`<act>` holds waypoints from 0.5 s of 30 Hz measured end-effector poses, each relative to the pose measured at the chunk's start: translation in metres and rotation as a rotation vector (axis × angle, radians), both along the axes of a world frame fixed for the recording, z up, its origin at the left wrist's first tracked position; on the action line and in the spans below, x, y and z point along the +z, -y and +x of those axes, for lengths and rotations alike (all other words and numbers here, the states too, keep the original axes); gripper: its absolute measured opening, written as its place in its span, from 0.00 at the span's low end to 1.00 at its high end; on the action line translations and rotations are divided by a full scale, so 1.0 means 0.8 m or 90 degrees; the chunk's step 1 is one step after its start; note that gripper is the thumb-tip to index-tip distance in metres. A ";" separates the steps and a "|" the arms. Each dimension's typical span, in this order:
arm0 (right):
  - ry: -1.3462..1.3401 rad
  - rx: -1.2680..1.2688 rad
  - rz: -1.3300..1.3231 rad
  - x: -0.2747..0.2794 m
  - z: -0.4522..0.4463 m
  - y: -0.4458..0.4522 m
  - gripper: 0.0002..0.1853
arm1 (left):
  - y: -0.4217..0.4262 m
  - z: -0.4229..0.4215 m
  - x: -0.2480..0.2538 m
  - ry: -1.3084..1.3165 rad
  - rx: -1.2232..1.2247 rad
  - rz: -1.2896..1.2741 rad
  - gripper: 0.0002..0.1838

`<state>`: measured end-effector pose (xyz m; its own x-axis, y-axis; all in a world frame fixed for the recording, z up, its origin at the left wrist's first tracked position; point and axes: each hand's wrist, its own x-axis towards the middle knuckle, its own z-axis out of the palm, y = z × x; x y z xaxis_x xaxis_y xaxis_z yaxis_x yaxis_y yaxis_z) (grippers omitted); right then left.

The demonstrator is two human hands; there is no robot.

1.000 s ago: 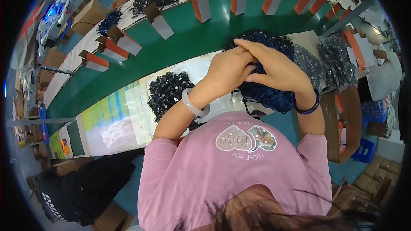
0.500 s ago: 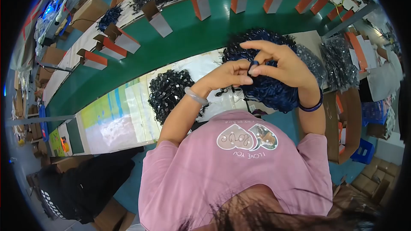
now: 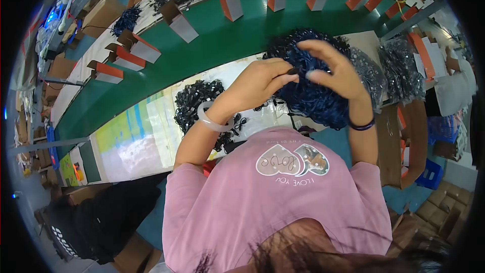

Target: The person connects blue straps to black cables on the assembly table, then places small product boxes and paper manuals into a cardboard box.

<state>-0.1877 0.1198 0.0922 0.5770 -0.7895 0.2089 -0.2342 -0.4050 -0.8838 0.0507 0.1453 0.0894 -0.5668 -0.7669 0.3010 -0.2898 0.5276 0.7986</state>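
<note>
My left hand, with a pale bangle at the wrist, pinches a small dark cable between thumb and fingertips; most of it is hidden by the fingers. To its right, my right hand is slightly blurred, its thumb and fingers apart with nothing visible between them. Beneath and behind the hands lies a big heap of dark blue cables. A second pile, of shiny black cables, rests on the table by my left forearm, with a few small loops near the wrist.
Several open orange-and-white boxes stand along the green conveyor belt. Clear bags of dark parts lie at the right, above a cardboard carton. A person in black is at the lower left.
My hands have drawn apart: the right let go and opened, while the left keeps the dark cable and has turned back-of-hand up. The boxes have shifted slightly left in view.
</note>
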 end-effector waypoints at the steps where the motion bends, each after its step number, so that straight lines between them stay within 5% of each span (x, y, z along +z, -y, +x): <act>1: 0.048 0.043 0.007 -0.016 0.015 -0.001 0.34 | 0.002 -0.004 0.002 0.017 -0.007 -0.028 0.08; 3: 0.048 0.063 0.062 -0.026 0.038 -0.013 0.38 | 0.001 -0.007 0.001 0.003 -0.002 -0.020 0.09; 7: 0.113 0.094 0.275 -0.049 0.054 -0.017 0.11 | -0.005 0.005 0.017 0.004 0.023 0.039 0.08; 11: 0.137 0.123 0.406 -0.052 0.049 -0.024 0.17 | -0.004 0.026 0.001 -0.043 0.151 0.035 0.08; 15: 0.011 0.106 0.394 -0.033 0.030 -0.020 0.18 | -0.011 0.049 -0.020 0.101 0.229 -0.022 0.08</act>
